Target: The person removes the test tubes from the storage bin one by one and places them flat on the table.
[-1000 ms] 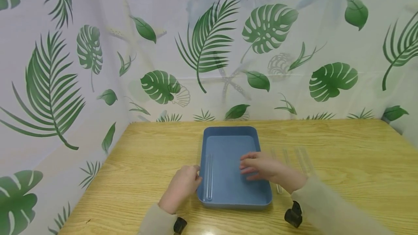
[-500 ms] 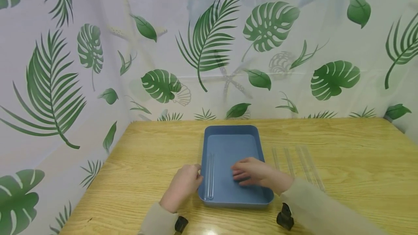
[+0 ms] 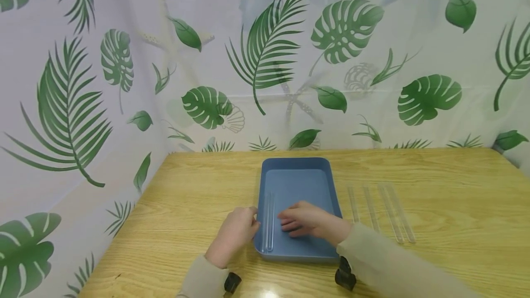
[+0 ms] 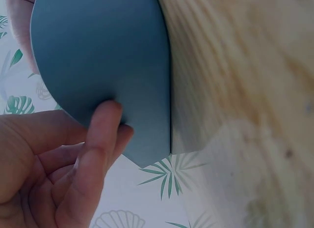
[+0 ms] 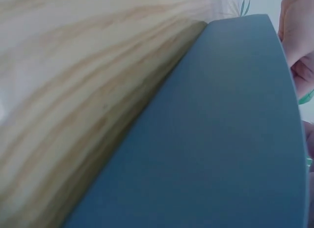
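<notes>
A blue rectangular tray (image 3: 298, 185) lies on the wooden table. Two clear glass tubes (image 3: 270, 229) rest lengthwise inside it, along its left wall. The left hand (image 3: 236, 229) pinches the tray's left rim; in the left wrist view the thumb goes over the rim while the fingertips (image 4: 109, 110) press the outer wall. Over the middle of the tray hovers the right hand (image 3: 308, 222), its fingers loosely bent and their tips just right of the tubes. No object shows in it. The right wrist view is mostly filled by the tray's outer wall (image 5: 211, 129).
Several more clear tubes (image 3: 391, 215) lie side by side on the table to the right of the tray, some partly hidden by the right sleeve (image 3: 385, 254). A leaf-patterned cloth (image 3: 265, 59) hangs behind the table (image 3: 198, 187) and along its left side.
The right hand has moved left across the tray, from near its right wall toward the two tubes. The left hand keeps its hold on the rim.
</notes>
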`<state>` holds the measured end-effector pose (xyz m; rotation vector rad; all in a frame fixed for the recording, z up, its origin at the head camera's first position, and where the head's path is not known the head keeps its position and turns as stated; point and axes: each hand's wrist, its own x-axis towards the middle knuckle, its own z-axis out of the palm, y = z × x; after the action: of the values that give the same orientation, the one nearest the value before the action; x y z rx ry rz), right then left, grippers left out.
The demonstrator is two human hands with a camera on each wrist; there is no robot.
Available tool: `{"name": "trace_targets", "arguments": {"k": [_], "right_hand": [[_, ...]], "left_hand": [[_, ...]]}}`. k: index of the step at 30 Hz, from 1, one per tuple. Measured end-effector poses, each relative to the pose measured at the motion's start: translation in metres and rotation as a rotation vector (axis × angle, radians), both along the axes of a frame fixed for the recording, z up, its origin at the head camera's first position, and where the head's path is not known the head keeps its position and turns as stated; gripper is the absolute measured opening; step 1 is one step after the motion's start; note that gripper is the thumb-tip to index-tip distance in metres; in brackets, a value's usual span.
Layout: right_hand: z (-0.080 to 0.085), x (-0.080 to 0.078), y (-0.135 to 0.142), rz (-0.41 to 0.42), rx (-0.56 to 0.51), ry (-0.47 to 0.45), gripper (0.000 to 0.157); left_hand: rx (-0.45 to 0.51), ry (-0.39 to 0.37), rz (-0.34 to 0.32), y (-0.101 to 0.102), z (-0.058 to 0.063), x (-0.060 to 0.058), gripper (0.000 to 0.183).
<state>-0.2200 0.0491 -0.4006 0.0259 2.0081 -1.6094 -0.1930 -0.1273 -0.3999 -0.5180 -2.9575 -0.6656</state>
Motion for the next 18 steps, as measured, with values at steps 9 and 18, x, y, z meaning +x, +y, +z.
{"name": "trace_targets", "arguments": {"k": [9,18], "right_hand": [[-0.003,-0.003,-0.015,0.005,0.013,0.005,0.052],[-0.007,-0.005,-0.023,-0.020,0.060,0.025,0.050]], "left_hand": [[-0.025,0.031,-0.010,0.000,0.000,0.000,0.017],[-0.028,0.007,-0.009,0.000,0.001,0.000,0.019]]}}
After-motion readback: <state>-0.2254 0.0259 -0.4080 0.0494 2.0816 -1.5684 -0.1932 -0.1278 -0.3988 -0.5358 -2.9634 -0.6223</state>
